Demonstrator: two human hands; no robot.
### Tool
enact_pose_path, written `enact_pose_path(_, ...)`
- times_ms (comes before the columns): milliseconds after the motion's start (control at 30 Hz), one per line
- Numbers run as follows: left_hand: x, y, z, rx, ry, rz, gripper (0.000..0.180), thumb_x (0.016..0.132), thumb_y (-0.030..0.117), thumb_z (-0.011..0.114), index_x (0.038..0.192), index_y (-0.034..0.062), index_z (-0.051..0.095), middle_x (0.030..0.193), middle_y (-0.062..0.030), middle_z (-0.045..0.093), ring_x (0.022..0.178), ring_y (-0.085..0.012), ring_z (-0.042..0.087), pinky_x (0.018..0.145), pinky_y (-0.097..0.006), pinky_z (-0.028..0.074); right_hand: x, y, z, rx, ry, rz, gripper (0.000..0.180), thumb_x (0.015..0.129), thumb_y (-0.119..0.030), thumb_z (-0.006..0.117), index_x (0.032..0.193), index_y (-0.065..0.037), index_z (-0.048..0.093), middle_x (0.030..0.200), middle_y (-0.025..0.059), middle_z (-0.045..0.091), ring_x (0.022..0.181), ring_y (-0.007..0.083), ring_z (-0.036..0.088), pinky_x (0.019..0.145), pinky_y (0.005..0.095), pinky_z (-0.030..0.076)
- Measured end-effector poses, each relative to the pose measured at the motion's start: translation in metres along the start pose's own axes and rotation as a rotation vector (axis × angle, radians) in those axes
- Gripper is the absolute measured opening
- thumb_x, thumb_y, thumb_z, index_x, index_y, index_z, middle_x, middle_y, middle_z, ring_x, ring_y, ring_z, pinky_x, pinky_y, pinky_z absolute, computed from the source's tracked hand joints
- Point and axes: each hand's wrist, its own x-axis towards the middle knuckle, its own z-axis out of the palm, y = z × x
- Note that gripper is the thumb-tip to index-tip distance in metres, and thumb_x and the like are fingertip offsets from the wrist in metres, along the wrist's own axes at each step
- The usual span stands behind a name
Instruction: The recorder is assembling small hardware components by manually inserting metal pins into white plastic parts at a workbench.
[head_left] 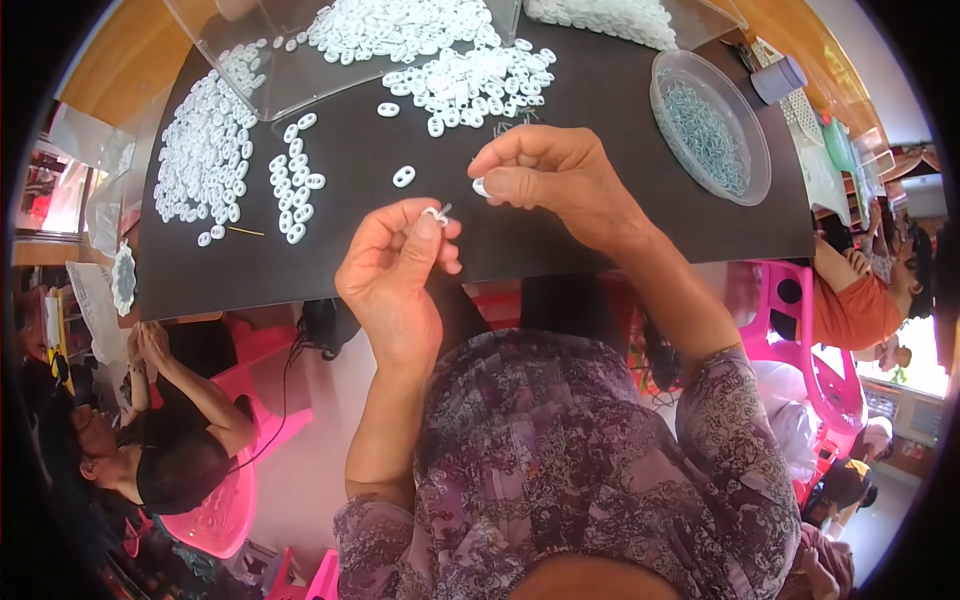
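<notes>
My left hand (395,265) pinches a small white oval plastic piece with a thin metal wire clip (436,212) between thumb and forefinger, held above the near edge of the black counter (600,130). My right hand (550,175) is closed on another small white plastic ring (481,187), just up and to the right of the first. The two pieces sit close but apart, the clip's wire end pointing up-right toward my right hand. A lone white oval link (404,176) lies flat on the counter just beyond my left hand, which is the nearer one.
</notes>
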Motion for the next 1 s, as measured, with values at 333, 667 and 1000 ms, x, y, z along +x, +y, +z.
enact_pose_path(333,-0.007,-0.004,0.019,-0.029,-0.042,-0.025,0.011,0.089,0.003,0.060,0.096,-0.0065,0.060,0.080,-0.0126,0.065,0.064,-0.0136,0.060,0.056,-0.025,0.049,-0.027,0.014,0.008,0.115,0.065,-0.130,0.010,0.085,-0.007,0.065,0.091,0.000,0.068,0.081,0.0007,0.065,0.075,0.0058,0.058,0.067,0.0192,0.047)
enact_pose_path(667,-0.020,-0.007,0.023,0.014,-0.056,-0.062,0.011,0.089,0.004,0.061,0.096,-0.0051,0.060,0.079,-0.0119,0.065,0.063,-0.0131,0.059,0.056,-0.024,0.049,-0.040,0.021,0.009,0.020,0.209,-0.134,0.015,0.085,-0.009,0.064,0.095,0.002,0.067,0.080,0.0016,0.065,0.075,0.0061,0.058,0.067,0.0210,0.047)
enact_pose_path(1000,-0.025,-0.006,0.028,0.085,-0.017,0.028,0.020,0.089,0.004,0.062,0.106,-0.0060,0.061,0.079,-0.0082,0.064,0.066,-0.0109,0.059,0.057,-0.023,0.049,-0.040,0.011,0.012,0.016,0.230,-0.115,0.013,0.085,-0.007,0.064,0.093,0.002,0.067,0.081,0.0023,0.066,0.078,0.0060,0.059,0.067,0.0214,0.048)
